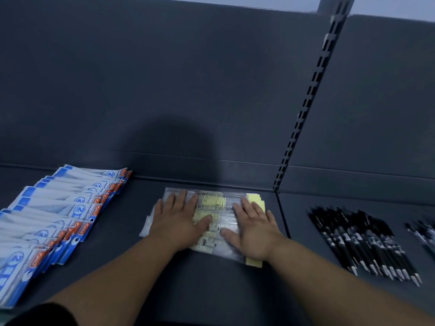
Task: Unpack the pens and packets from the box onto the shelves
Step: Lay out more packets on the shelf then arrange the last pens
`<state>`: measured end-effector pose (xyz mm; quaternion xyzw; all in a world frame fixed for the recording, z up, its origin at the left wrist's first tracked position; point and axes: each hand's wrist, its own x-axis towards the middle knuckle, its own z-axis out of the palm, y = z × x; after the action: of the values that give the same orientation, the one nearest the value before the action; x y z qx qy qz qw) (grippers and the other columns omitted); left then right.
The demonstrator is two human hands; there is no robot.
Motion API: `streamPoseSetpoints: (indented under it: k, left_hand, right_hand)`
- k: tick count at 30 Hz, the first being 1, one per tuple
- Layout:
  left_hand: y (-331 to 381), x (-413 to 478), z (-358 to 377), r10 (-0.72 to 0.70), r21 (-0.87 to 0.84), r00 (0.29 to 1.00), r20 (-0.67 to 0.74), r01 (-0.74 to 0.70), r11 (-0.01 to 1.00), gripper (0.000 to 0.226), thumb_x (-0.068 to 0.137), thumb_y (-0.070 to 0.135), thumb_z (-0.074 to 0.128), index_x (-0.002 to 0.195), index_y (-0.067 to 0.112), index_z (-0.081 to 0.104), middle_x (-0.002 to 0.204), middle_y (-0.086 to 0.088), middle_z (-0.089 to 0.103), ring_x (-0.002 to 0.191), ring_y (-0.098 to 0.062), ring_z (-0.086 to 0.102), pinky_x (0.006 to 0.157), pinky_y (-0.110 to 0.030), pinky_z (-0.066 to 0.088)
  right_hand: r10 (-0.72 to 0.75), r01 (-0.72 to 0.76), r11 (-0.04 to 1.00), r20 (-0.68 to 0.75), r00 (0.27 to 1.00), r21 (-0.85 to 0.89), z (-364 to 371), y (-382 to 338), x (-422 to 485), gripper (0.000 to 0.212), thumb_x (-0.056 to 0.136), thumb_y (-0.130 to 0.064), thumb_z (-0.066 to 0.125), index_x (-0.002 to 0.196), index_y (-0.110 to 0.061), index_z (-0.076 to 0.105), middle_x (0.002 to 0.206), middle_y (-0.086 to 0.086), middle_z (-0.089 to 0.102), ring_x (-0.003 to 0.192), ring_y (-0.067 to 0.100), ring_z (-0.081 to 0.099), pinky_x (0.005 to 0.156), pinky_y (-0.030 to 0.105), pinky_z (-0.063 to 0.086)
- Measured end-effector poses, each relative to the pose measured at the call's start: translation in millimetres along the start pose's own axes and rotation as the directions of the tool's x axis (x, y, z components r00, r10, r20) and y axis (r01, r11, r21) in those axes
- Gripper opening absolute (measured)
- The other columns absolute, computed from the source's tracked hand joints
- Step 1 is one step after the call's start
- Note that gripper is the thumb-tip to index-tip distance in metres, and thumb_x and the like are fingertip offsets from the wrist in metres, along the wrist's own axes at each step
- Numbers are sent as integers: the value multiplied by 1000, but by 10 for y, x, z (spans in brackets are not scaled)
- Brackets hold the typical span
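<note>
Pressing flat on clear packets (213, 208) — left hand (180, 220), right hand (255, 231), fingers straight and spread, gripping nothing, forearms extended over shelf (211, 290).

Shelf (211, 290): dark grey. Packets (215, 205): clear with pale yellow labels. Left packets (54, 208): blue, white and orange; pens (360, 241): black.

The dark shelf (193, 290) carries blue packets (54, 220), clear packets (216, 217) and black pens (362, 241).
</note>
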<state>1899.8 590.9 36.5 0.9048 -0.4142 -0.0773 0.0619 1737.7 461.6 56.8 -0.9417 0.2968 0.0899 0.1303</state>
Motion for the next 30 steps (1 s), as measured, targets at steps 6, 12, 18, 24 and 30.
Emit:
streamPoseSetpoints:
  k: [6, 12, 18, 24, 30]
  left_hand:
    - [141, -108, 110, 32, 1, 999, 7, -32, 999, 86, 77, 80, 7, 150, 37, -8, 159, 3, -18, 146, -22, -15, 116, -45, -10]
    - [152, -157, 80, 49, 15, 998, 28, -49, 999, 86, 76, 83, 6, 149, 41, -9, 159, 5, -18, 146, -22, -14, 117, -47, -7]
    - [451, -160, -35, 39, 29, 996, -83, -37, 999, 74, 86, 72, 14, 150, 35, 12, 161, 4, 0, 147, -21, 0, 117, -46, 0]
    - [1561, -314, -23, 255, -129, 949, -184, -280, 951, 65, 93, 62, 30, 150, 30, 22, 161, 3, 8, 146, -17, 7, 118, -34, 7]
    - [2663, -450, 214, 380, -298, 920, -93, -390, 871, 70, 93, 61, 36, 152, 36, 8, 159, 10, -11, 146, -14, -9, 117, -31, 0]
  right_hand:
    - [-8, 8, 1000, 7, 1000, -15, 154, 149, -110, 86, 84, -79, 15, 150, -35, -17, 155, -12, -30, 145, 14, -23, 116, 43, -13]
    - [-30, 32, 999, -44, 999, 34, 131, 154, -152, 79, 90, -72, 18, 153, -32, -9, 159, -9, -22, 146, 14, -19, 117, 38, -12]
    - [0, 43, 988, -281, 960, 147, -83, 462, -414, 69, 95, -64, 29, 153, -29, 16, 162, -4, 9, 148, 12, 4, 119, 33, -4]
    - [156, -98, 984, -449, 880, 150, -330, 1260, -853, 66, 92, -53, 48, 149, -27, 29, 158, -1, 22, 145, 16, 18, 121, 37, 10]
    - [294, -212, 951, -437, 850, 226, -350, 2261, -1315, 64, 94, -56, 43, 149, -26, 30, 161, 1, 14, 148, 17, 9, 121, 35, 11]
